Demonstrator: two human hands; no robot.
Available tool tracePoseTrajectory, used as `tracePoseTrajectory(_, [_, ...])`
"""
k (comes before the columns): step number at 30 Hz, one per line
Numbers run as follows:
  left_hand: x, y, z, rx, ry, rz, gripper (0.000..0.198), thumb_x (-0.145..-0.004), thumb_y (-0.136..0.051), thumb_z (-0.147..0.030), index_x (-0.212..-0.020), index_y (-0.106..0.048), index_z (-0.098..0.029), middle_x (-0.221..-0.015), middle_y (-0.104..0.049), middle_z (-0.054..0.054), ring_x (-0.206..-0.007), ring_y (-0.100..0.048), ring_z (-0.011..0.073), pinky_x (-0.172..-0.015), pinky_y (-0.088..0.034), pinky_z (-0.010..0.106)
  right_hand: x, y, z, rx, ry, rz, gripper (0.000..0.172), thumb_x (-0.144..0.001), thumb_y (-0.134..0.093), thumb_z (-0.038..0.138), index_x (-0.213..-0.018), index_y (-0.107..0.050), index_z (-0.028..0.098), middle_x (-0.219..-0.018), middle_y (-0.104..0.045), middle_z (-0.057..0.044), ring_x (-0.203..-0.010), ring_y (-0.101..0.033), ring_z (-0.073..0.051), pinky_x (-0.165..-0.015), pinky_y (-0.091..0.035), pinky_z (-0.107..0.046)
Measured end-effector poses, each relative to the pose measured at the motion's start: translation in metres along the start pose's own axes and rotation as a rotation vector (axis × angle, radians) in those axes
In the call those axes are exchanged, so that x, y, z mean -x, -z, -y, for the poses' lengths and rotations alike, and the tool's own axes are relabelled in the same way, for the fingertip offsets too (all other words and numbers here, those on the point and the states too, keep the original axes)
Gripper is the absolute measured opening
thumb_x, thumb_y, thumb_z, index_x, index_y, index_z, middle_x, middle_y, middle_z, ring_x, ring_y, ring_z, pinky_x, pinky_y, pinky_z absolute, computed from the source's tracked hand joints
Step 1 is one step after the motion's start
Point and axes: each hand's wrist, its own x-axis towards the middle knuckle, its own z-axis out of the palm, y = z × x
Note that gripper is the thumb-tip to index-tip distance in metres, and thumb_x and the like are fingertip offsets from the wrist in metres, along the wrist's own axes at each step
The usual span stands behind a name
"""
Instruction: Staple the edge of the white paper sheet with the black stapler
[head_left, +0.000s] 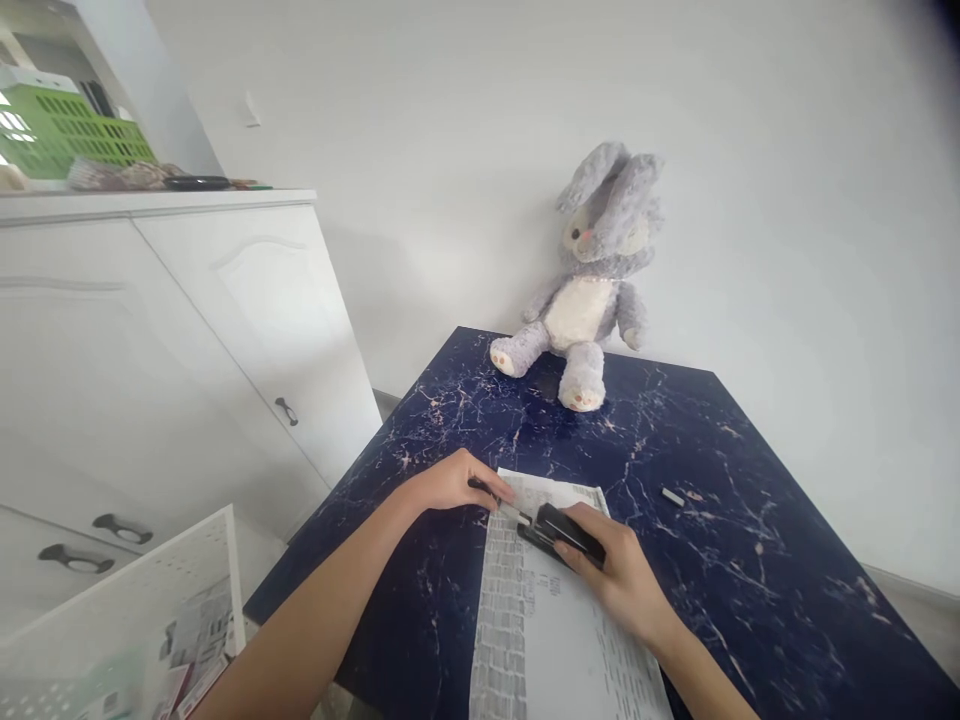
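A black stapler (559, 530) is gripped in my right hand (619, 570), above printed white paper sheets (570, 640). From its front a silvery metal part (514, 512) extends toward my left hand (457, 485). The fingers of my left hand are closed on a dark piece (484, 488) at the far end of that metal part, near the top left corner of the sheets. Whether the dark piece is joined to the stapler is too small to tell. To the right of the sheets, a small grey strip (673, 497) lies on the dark blue marbled table (720, 560).
A grey plush rabbit (581, 300) sits at the table's back edge against the wall. White cabinets (247, 330) stand at the left, with a green basket (75, 130) on top. A white perforated bin (135, 600) with packages inside is at the lower left.
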Motion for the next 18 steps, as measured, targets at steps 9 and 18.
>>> tracePoseTrajectory(9, [-0.014, -0.046, 0.003, 0.019, -0.101, 0.019, 0.051, -0.062, -0.089, -0.046, -0.106, -0.077, -0.022, -0.104, -0.075, 0.005, -0.100, -0.069, 0.0227, -0.090, -0.052, 0.029, 0.003, -0.010, 0.012, -0.006, 0.219, 0.163, 0.019, -0.096, -0.056, 0.035, -0.109, -0.066, 0.027, -0.093, -0.067, -0.006, -0.082, -0.064, -0.024, -0.070, -0.052, -0.034])
tracePoseTrajectory(18, [-0.020, -0.064, 0.000, -0.354, -0.210, -0.312, 0.023, -0.095, -0.060, -0.034, -0.114, -0.067, -0.022, -0.114, -0.068, 0.008, -0.110, -0.061, 0.0243, -0.101, -0.044, 0.040, 0.012, 0.050, -0.013, 0.225, -0.166, -0.255, 0.029, -0.090, -0.060, 0.044, -0.101, -0.070, 0.019, -0.090, -0.071, -0.006, -0.078, -0.064, -0.023, -0.071, -0.048, -0.033])
